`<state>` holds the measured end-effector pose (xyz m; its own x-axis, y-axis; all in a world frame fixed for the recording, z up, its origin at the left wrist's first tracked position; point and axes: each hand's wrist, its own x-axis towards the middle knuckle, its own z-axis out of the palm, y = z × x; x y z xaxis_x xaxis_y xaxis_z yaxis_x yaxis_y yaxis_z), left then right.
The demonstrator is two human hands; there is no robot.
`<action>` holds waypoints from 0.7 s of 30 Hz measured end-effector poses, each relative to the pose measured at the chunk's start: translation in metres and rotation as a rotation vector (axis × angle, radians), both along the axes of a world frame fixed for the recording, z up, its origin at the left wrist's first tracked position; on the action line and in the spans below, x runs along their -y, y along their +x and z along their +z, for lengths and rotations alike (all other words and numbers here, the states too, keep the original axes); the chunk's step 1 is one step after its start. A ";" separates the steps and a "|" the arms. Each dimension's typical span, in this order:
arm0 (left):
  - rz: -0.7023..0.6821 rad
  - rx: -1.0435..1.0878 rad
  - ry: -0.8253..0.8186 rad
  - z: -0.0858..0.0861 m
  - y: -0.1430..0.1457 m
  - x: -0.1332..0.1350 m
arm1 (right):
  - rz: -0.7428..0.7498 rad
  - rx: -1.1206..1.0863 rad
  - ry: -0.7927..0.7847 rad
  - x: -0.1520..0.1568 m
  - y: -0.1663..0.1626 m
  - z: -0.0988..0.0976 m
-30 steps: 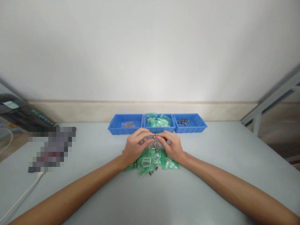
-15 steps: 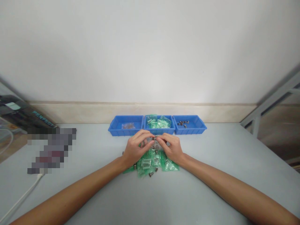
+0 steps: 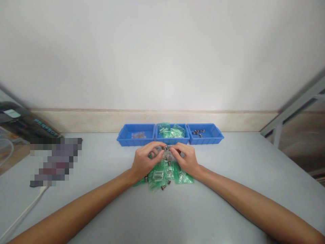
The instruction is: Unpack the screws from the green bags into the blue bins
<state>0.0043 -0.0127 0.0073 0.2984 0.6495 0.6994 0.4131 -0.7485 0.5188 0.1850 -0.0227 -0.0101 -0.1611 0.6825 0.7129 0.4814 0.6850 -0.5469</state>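
My left hand (image 3: 144, 160) and my right hand (image 3: 185, 158) meet over a heap of small green plastic bags (image 3: 165, 174) on the grey table. Both hands pinch a small clear bag with metal screws (image 3: 166, 151) between their fingertips, just above the heap. A few loose screws (image 3: 164, 186) lie at the heap's near edge. Behind the hands stand three blue trays in a row: the left tray (image 3: 135, 139) holds one small bag, the middle tray (image 3: 172, 139) holds green bags, the right tray (image 3: 207, 139) holds loose dark screws.
A dark device with a small screen (image 3: 22, 123) sits at the far left beside a blurred-out patch. A white cable (image 3: 21, 215) runs along the table's left side. A metal frame (image 3: 291, 113) rises at the right, and a wall stands behind the trays.
My fingers have shifted slightly on the small bag; both hands stay in the same place above the heap.
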 end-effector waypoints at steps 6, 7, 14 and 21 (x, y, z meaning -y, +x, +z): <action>-0.036 0.047 0.005 -0.004 0.000 -0.001 | 0.014 -0.001 -0.002 0.000 0.000 0.001; -0.040 0.052 0.011 -0.005 0.000 -0.001 | 0.014 -0.002 -0.003 0.000 0.000 0.001; -0.008 -0.008 0.029 -0.003 -0.001 -0.003 | 0.014 0.004 -0.029 0.002 0.000 0.002; -0.053 -0.015 0.033 -0.003 -0.002 -0.004 | 0.008 0.009 -0.034 0.001 0.000 0.001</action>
